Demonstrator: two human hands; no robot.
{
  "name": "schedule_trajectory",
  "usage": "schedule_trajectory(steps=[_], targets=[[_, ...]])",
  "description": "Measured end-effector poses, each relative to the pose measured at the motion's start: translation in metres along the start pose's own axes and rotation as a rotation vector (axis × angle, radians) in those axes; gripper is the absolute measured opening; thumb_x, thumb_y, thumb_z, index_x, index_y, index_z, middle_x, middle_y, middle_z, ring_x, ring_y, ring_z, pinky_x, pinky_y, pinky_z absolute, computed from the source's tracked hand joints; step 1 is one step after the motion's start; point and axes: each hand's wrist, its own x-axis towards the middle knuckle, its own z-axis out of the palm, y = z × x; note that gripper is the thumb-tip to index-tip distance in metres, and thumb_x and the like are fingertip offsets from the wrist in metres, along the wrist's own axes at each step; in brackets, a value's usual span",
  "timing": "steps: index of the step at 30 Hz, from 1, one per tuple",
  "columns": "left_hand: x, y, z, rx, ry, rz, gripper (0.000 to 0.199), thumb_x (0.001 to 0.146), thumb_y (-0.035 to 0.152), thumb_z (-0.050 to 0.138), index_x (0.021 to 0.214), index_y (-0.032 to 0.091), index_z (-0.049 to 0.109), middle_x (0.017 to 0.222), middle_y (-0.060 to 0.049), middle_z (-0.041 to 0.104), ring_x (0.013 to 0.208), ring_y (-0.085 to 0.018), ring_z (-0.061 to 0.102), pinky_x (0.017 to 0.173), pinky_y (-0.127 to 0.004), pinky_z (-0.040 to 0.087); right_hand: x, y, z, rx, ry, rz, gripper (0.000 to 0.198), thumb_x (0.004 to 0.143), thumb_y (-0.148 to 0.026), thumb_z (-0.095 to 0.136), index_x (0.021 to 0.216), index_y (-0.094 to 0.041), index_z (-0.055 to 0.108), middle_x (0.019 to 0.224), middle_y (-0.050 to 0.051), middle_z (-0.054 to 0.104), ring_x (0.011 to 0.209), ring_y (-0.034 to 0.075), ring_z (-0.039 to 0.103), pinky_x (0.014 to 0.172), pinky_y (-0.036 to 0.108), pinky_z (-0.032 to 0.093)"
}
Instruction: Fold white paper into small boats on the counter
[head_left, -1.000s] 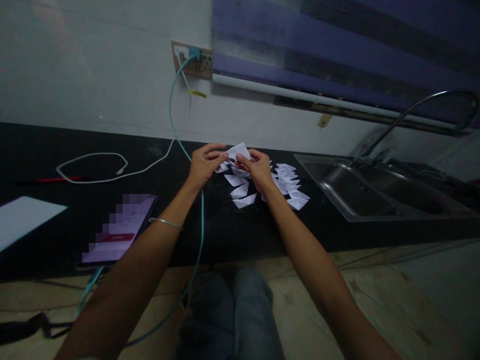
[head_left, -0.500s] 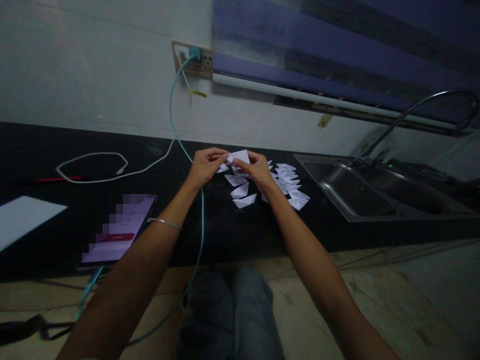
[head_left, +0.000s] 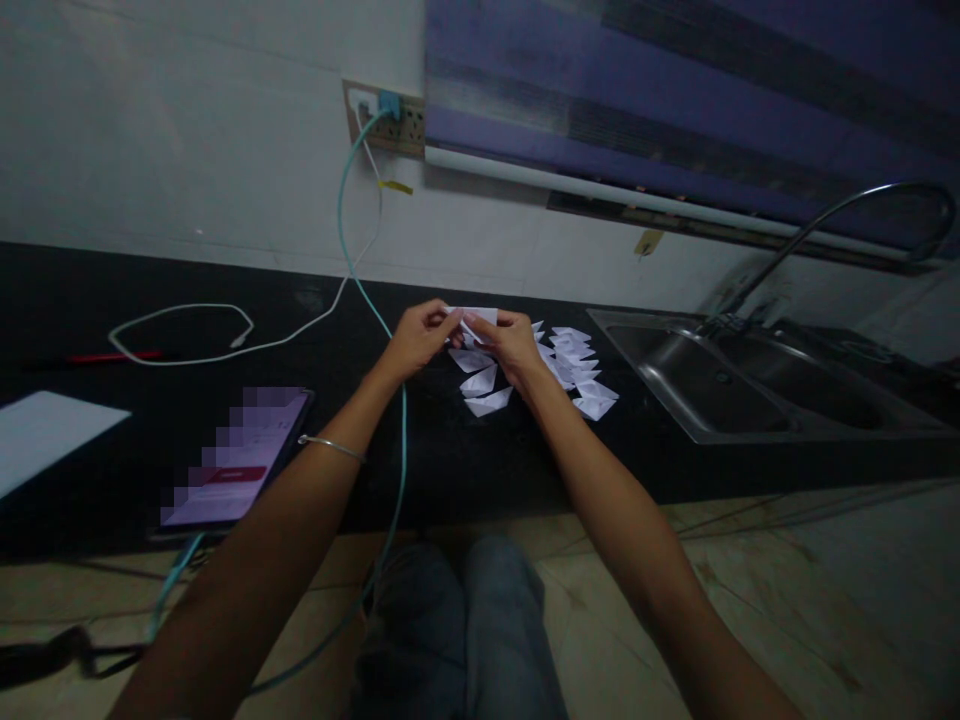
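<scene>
Between my two hands is a small folded piece of white paper point(head_left: 480, 314), held up above the dark counter. My left hand point(head_left: 421, 338) pinches its left end between thumb and fingers. On the other side my right hand point(head_left: 514, 345) grips it, thumb on the near face and fingers behind. Several folded paper boats point(head_left: 489, 402) lie below and around my right hand, and more of them point(head_left: 574, 352) form a row to its right. My right hand and wrist cover part of the boats.
A phone point(head_left: 232, 470) and white paper sheets point(head_left: 52, 435) lie at the left, with a red pen point(head_left: 112, 356) and a white cable point(head_left: 180, 362) behind. A teal cable point(head_left: 404, 440) crosses the black counter point(head_left: 465, 480) near my left wrist. At the right is a metal sink point(head_left: 720, 390).
The paper's upright flap has tipped down and looks lower and flatter. My left hand has shifted slightly right, its thumb closer to my right thumb.
</scene>
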Motion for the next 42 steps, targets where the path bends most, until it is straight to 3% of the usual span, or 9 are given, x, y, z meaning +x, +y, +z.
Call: schedule_trajectory(steps=[4,12,22,29,33,42], targets=[[-0.002,-0.005,0.001,0.113,-0.066,0.08,0.046,0.101,0.046,0.04,0.067,0.018,0.055,0.057,-0.001,0.06,0.053,-0.012,0.056,0.056,-0.025,0.046,0.002,0.004,0.0,0.023,-0.027,0.015,0.039,0.058,-0.046,0.088,0.078,-0.016,0.074,0.075,0.003,0.07,0.064,0.014,0.062,0.06,0.027,0.05],[0.0,-0.02,0.0,0.186,-0.086,0.104,0.048,0.102,0.054,0.03,0.069,0.022,0.044,0.06,0.002,0.05,0.053,-0.013,0.045,0.054,-0.026,0.038,0.003,0.007,-0.004,-0.115,-0.055,-0.02,0.036,0.061,-0.046,0.086,0.075,-0.016,0.071,0.069,0.0,0.066,0.058,0.011,0.055,0.053,0.024,0.041],[-0.002,-0.02,0.0,0.111,-0.15,-0.012,0.048,0.098,0.063,0.031,0.073,0.023,0.042,0.057,0.003,0.046,0.05,-0.013,0.045,0.048,-0.026,0.037,0.002,0.002,-0.005,-0.264,-0.104,-0.053,0.035,0.065,-0.047,0.082,0.084,-0.018,0.074,0.077,0.003,0.07,0.066,0.014,0.057,0.059,0.026,0.042],[0.0,-0.016,-0.002,0.314,-0.071,0.116,0.039,0.1,0.045,0.037,0.07,0.022,0.045,0.063,0.001,0.049,0.059,-0.015,0.046,0.054,-0.028,0.034,0.003,0.003,-0.011,-0.361,-0.236,-0.045,0.035,0.07,-0.05,0.077,0.071,-0.016,0.07,0.067,0.001,0.059,0.06,0.011,0.047,0.055,0.026,0.034],[-0.001,-0.013,0.0,0.316,-0.05,0.136,0.036,0.099,0.039,0.039,0.068,0.022,0.044,0.064,0.001,0.047,0.061,-0.015,0.045,0.056,-0.028,0.034,0.006,0.004,-0.012,-0.35,-0.247,-0.092,0.033,0.072,-0.048,0.076,0.073,-0.016,0.069,0.069,0.0,0.058,0.06,0.01,0.045,0.056,0.025,0.032],[-0.001,-0.009,-0.003,0.215,0.012,0.085,0.038,0.098,0.043,0.041,0.066,0.022,0.044,0.059,0.002,0.046,0.055,-0.014,0.044,0.054,-0.027,0.035,0.006,0.004,-0.012,-0.207,-0.269,-0.032,0.035,0.066,-0.044,0.082,0.085,-0.015,0.074,0.076,0.003,0.067,0.063,0.011,0.053,0.057,0.025,0.039]])
